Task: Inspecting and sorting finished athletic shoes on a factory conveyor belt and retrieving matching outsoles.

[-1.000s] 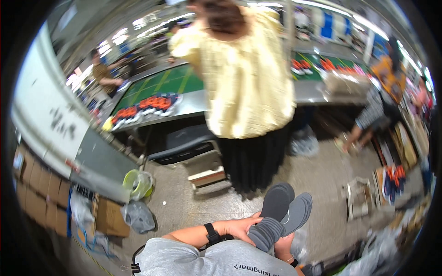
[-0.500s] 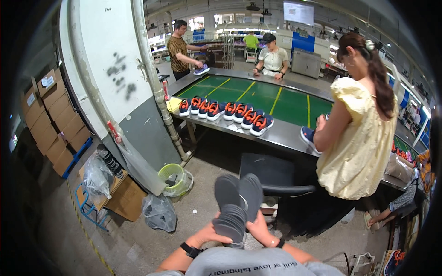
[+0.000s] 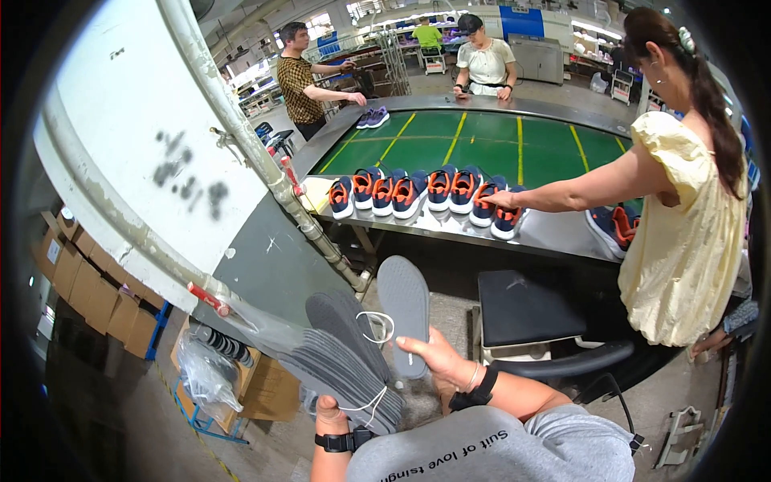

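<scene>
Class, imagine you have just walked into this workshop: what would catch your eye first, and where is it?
Nearest, low in the middle, a fanned stack of grey insoles bound with white string rests on the left hand, while the right hand lifts a single grey insole upright. Beyond them, a row of navy and orange shoes lines the near edge of a green-topped table, where a person in a yellow blouse reaches in from the right.
</scene>
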Motion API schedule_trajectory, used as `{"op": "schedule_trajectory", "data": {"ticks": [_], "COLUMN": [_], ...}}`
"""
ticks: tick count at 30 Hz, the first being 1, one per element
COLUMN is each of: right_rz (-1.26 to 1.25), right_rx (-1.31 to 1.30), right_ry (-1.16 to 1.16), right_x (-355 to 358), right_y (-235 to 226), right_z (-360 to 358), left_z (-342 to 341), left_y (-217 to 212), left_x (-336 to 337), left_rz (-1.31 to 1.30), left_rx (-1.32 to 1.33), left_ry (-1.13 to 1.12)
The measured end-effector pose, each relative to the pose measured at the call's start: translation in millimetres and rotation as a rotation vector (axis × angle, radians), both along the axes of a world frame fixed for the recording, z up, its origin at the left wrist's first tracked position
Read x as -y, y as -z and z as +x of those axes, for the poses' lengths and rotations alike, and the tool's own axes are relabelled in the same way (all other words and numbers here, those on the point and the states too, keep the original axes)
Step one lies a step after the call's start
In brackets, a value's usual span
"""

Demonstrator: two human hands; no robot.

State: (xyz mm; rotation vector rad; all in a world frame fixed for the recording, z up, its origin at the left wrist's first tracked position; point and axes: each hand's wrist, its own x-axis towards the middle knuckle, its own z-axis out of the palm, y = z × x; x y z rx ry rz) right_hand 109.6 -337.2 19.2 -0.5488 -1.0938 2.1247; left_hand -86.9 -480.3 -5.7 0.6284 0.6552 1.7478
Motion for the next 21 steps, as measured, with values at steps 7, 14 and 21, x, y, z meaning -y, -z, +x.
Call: {"op": "schedule_trajectory", "data": {"ticks": [7,14,21], "right_rz": [-0.043,-0.142,-0.101], "right_rx": [-0.074,0.088,0.123], "right_ry": [0.109,0.289,0.46], "right_x": [-110.5,-165.0,-267.9], "right_y": [9.9,29.5,30.2], "right_z": [-31.3,-17.2,-54.4], "left_z": [-65.4,-104.8,-179.6], "left_y": [-20.4,-27.2,-45.4], "left_x": [-112.0,-223.3,-371.3], "left_rz": [-0.133,-0.262,-0.182], "left_rx": [-0.126,-0.249,-0.315], "left_ry": [0.049,0.13,0.194]}}
